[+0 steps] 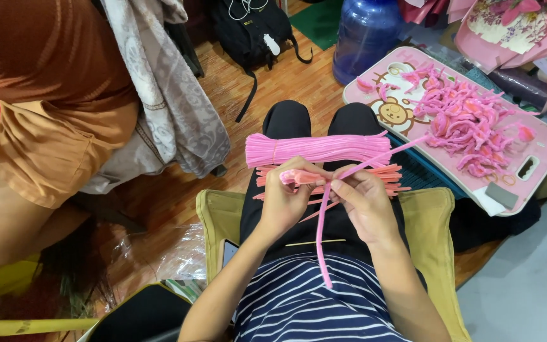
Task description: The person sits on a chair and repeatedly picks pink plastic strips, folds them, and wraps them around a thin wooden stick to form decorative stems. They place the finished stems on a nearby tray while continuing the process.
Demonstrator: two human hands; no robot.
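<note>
Shirt: striped, pink pipe cleaner trailing down over it.
Left hand: my fingers closed on folded pink piece.
Right hand: fingers pinching same cleaner.
Lap: pink bundle, orange bundle beneath.
Tray: bent pink pieces.

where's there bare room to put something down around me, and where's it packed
Bare wooden floor lies between the black backpack, the blue water jug and your knees. Grey floor is free right of the chair. Crowded: the pink tray, and your lap under the pink pipe cleaner bundle.
</note>
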